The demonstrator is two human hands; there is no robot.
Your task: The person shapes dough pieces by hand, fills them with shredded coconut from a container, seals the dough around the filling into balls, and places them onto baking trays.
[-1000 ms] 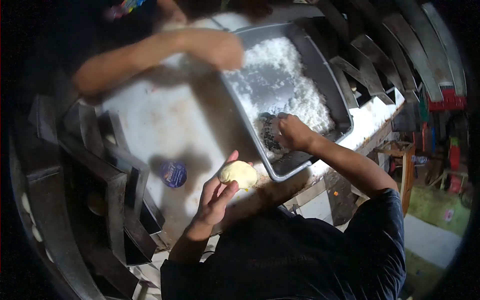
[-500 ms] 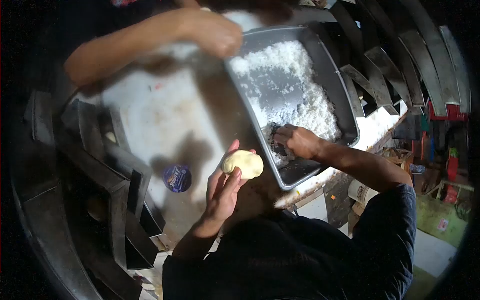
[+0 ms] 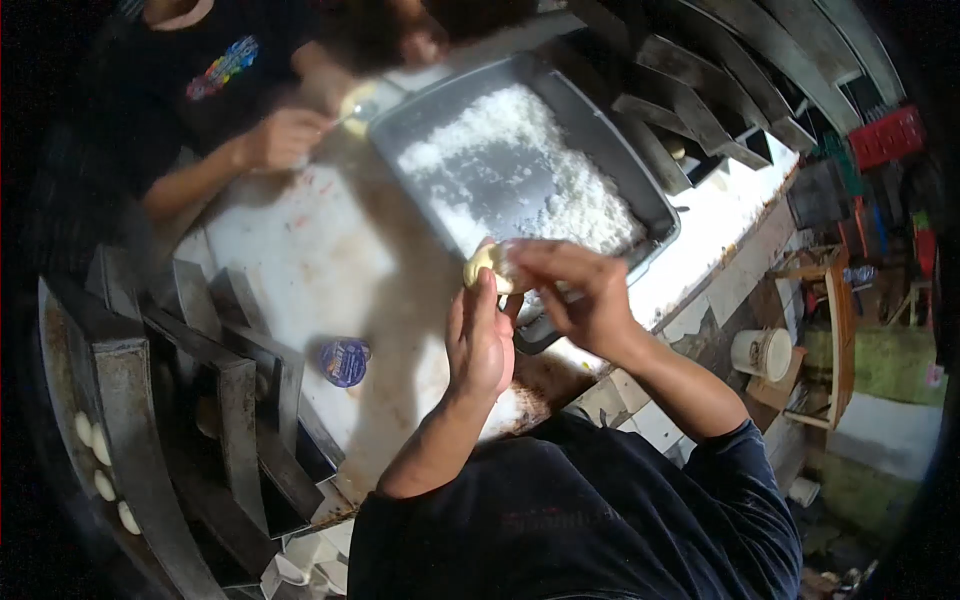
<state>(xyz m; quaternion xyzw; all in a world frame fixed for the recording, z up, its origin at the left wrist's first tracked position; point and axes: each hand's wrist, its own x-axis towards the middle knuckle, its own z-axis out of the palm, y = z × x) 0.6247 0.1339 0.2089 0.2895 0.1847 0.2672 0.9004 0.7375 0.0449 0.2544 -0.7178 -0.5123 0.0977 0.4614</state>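
Head view: the person's left hand [image 3: 482, 350] clamps a pale yellow dough piece [image 3: 478, 272] between thumb and fingers, near the grey tray [image 3: 605, 143] of white shreds [image 3: 590, 205]. The right hand [image 3: 590, 295] is at the dough, its fingers blurred; whether they grip anything cannot be told. A purple-labelled cup [image 3: 344, 361] sits on the tabletop [image 3: 310, 250].

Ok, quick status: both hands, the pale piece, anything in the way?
Left hand holding pale dough-like piece. Right hand up at it, fingers blurred, grip unclear. Grey tray of white crumbs just beyond; no obstruction seen.
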